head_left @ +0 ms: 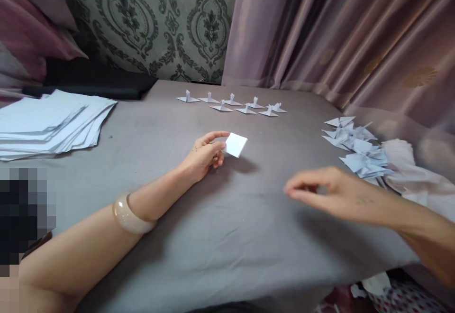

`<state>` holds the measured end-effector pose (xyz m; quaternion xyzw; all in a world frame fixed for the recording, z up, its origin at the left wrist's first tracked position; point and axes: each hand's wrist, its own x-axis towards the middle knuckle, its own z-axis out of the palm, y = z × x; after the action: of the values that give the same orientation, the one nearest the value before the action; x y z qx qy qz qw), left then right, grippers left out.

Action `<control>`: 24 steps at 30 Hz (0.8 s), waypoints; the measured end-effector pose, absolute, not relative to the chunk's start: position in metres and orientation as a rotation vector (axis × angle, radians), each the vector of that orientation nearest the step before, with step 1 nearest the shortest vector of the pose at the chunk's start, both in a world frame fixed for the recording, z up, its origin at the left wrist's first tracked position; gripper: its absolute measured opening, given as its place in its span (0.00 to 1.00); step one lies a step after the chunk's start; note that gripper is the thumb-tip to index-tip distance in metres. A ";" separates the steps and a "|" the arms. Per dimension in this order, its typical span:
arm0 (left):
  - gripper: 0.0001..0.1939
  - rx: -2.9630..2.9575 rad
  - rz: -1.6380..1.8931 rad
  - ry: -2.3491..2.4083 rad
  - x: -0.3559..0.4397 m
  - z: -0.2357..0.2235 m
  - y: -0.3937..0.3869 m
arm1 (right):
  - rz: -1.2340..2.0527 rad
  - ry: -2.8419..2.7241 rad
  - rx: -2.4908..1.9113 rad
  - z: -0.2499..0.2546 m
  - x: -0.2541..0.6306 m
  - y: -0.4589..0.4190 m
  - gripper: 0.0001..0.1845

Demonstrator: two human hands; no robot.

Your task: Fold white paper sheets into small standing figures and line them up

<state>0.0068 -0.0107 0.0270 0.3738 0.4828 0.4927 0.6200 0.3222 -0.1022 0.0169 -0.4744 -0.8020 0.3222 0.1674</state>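
Note:
A small folded square of white paper (236,144) is pinched by one corner between the thumb and fingers of my left hand (207,153). It is raised a little over the grey cloth and casts a shadow there. My right hand (320,190) hovers to the right of the paper, apart from it. Its thumb and fingertips come together, slightly blurred, and nothing shows between them. Beyond my left hand, several folded white paper figures (246,109) with flat wings and upright middles stand in two rows.
Grey cloth (170,128) covers the table. Loose white sheets (53,118) are stacked at the left, before a black folded item (103,83). A heap of paper figures (355,142) lies at the right, beside pale crumpled fabric (426,173). Curtains (320,28) hang behind.

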 end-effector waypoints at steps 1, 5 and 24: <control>0.17 0.866 1.126 1.118 0.007 0.028 -0.011 | 0.754 -2.395 -1.294 0.055 0.290 -0.060 0.09; 0.18 0.894 1.116 1.123 0.006 0.028 -0.013 | 0.320 -2.485 -0.953 0.090 0.211 0.000 0.23; 0.29 1.051 1.026 1.045 0.005 0.024 -0.008 | 0.500 -2.074 -1.008 0.033 0.176 0.026 0.11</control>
<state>0.0053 -0.0077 0.0235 0.4571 0.4544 0.4465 0.6207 0.1757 0.0261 0.0329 -0.3951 -0.8126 0.1958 0.3811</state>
